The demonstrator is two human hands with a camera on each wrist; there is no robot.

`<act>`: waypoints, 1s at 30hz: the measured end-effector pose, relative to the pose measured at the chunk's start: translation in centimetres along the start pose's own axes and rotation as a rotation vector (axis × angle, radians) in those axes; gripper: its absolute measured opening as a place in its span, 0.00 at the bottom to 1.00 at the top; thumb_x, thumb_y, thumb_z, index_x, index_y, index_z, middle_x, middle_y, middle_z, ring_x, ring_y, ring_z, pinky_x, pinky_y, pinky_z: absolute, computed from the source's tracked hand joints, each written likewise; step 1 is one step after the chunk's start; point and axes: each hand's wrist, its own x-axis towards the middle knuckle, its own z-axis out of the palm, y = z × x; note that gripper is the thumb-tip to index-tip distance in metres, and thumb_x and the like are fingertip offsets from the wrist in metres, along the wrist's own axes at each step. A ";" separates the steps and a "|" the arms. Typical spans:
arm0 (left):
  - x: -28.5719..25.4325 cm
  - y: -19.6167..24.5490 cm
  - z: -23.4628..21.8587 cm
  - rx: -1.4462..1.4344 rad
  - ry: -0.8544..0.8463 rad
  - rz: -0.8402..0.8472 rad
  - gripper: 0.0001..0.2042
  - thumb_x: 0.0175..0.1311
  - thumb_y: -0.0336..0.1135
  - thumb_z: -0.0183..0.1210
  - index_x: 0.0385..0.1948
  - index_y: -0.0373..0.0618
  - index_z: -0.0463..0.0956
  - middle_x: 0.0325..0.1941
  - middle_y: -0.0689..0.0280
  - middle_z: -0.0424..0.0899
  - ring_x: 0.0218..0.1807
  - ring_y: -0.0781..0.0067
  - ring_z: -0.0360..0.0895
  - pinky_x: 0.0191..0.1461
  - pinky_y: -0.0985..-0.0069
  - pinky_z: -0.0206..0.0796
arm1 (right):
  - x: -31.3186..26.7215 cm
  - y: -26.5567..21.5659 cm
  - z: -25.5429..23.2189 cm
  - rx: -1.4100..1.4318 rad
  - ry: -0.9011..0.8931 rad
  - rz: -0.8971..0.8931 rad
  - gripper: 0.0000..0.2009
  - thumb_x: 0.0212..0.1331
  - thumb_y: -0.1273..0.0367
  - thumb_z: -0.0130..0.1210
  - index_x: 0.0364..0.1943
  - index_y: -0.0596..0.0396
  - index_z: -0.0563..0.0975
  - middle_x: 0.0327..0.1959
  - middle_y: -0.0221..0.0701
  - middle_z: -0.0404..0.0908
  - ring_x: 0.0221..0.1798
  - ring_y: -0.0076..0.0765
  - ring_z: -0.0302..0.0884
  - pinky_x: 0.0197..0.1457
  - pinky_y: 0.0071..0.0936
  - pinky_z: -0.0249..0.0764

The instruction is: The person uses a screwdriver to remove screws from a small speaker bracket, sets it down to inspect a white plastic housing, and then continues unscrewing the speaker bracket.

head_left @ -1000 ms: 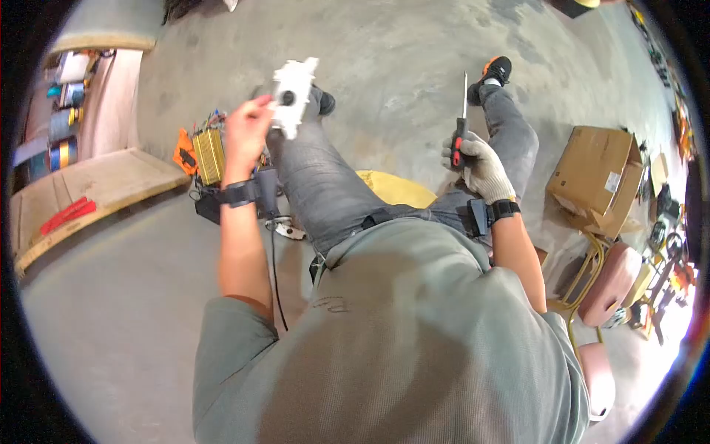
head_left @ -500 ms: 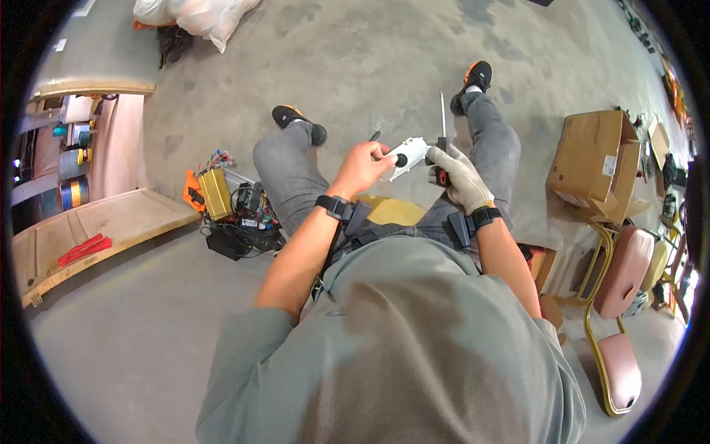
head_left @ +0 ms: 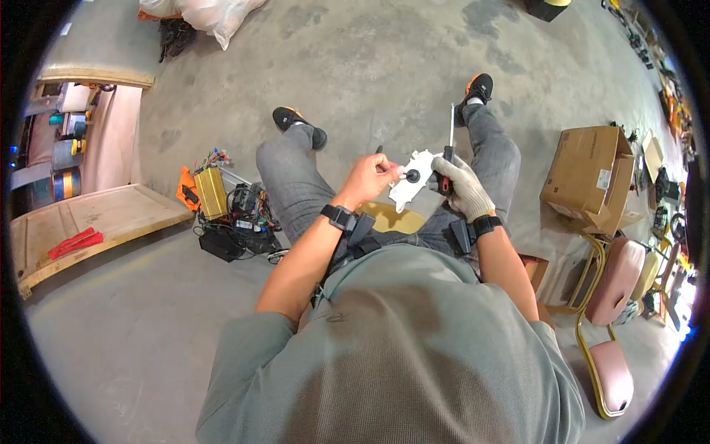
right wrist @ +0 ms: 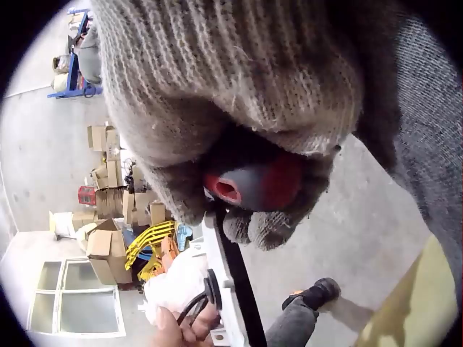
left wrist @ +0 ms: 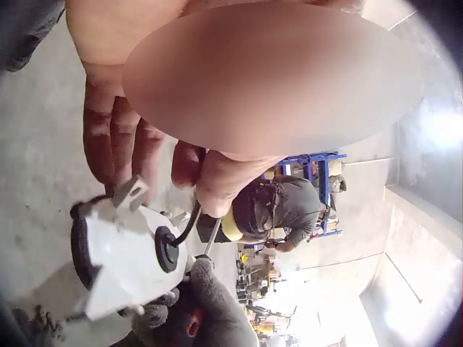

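Observation:
A white plastic housing (head_left: 404, 195) with a round black grommet (left wrist: 167, 249) is held between both hands above the lap. From the grommet comes a short black cable (left wrist: 190, 227); my bare left hand (head_left: 366, 180) pinches it between thumb and forefinger. The gloved right hand (head_left: 467, 186) grips a screwdriver (right wrist: 271, 182) with a black and red handle, its long shaft pointing away from the body. Gloved fingertips (left wrist: 155, 311) also hold the housing by its edge. In the left wrist view, a dark rim runs round the housing's far side.
Left of the legs lies a pile of electronics with a gold metal box (head_left: 211, 194) and wires. A low wooden platform (head_left: 111, 214) carries a red tool (head_left: 75, 243). On the right stand a cardboard box (head_left: 580, 174) and pink-padded chairs (head_left: 615, 277). A yellow seat (head_left: 390, 219) shows between the thighs.
The left hand has brought the housing from the left knee across to the right hand. Gloved fingers now hold its edge, the housing has turned, and the left fingers are on its cable.

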 end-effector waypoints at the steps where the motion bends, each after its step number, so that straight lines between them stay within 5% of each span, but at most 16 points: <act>1: -0.2 0.2 0.2 -0.016 -0.011 -0.059 0.09 0.66 0.35 0.62 0.32 0.39 0.76 0.36 0.63 0.85 0.34 0.82 0.77 0.40 0.77 0.72 | -0.3 -0.2 0.1 0.033 -0.009 0.005 0.12 0.63 0.66 0.60 0.45 0.57 0.74 0.34 0.28 0.79 0.30 0.22 0.78 0.34 0.21 0.81; 7: -0.2 0.1 0.7 -0.448 -0.128 -0.145 0.19 0.73 0.43 0.54 0.61 0.47 0.70 0.48 0.65 0.80 0.46 0.77 0.77 0.49 0.75 0.71 | 0.8 0.0 0.6 0.101 -0.063 0.007 0.13 0.65 0.66 0.58 0.48 0.57 0.74 0.35 0.27 0.80 0.32 0.20 0.79 0.33 0.19 0.78; 14: 0.1 -1.2 1.2 -0.501 -0.122 -0.137 0.24 0.74 0.52 0.50 0.64 0.48 0.68 0.51 0.67 0.81 0.49 0.75 0.78 0.54 0.73 0.70 | 1.2 -0.9 5.2 0.042 -0.159 0.030 0.13 0.65 0.62 0.58 0.44 0.57 0.75 0.34 0.30 0.81 0.31 0.26 0.80 0.32 0.24 0.78; 16: 0.2 -1.1 0.5 -0.823 -0.130 -0.215 0.25 0.76 0.53 0.44 0.63 0.44 0.68 0.52 0.61 0.81 0.50 0.68 0.81 0.53 0.70 0.74 | 0.6 -1.7 5.9 -0.044 -0.192 0.015 0.14 0.64 0.61 0.58 0.43 0.57 0.74 0.33 0.31 0.80 0.31 0.26 0.79 0.33 0.24 0.77; 19: 0.3 -0.9 -1.8 -0.996 -0.174 -0.242 0.27 0.76 0.56 0.39 0.62 0.41 0.68 0.54 0.54 0.81 0.50 0.61 0.82 0.51 0.66 0.77 | 0.6 -2.1 5.4 -0.185 -0.234 -0.061 0.15 0.64 0.59 0.57 0.43 0.56 0.74 0.33 0.29 0.78 0.30 0.25 0.77 0.33 0.24 0.75; 24: 1.4 -2.5 -5.1 -1.080 -0.225 -0.122 0.28 0.77 0.51 0.36 0.67 0.38 0.59 0.58 0.46 0.77 0.54 0.54 0.79 0.56 0.63 0.74 | 0.3 -1.3 2.4 -0.113 -0.053 0.159 0.13 0.63 0.61 0.55 0.47 0.52 0.74 0.32 0.27 0.74 0.29 0.25 0.74 0.32 0.26 0.76; 30: 1.3 -3.3 -6.2 -1.081 -0.149 -0.189 0.25 0.77 0.48 0.38 0.64 0.39 0.65 0.54 0.48 0.80 0.53 0.55 0.81 0.54 0.66 0.74 | -1.0 -0.9 1.2 -0.292 -0.112 0.078 0.15 0.62 0.65 0.55 0.50 0.58 0.74 0.33 0.26 0.75 0.29 0.22 0.73 0.33 0.22 0.73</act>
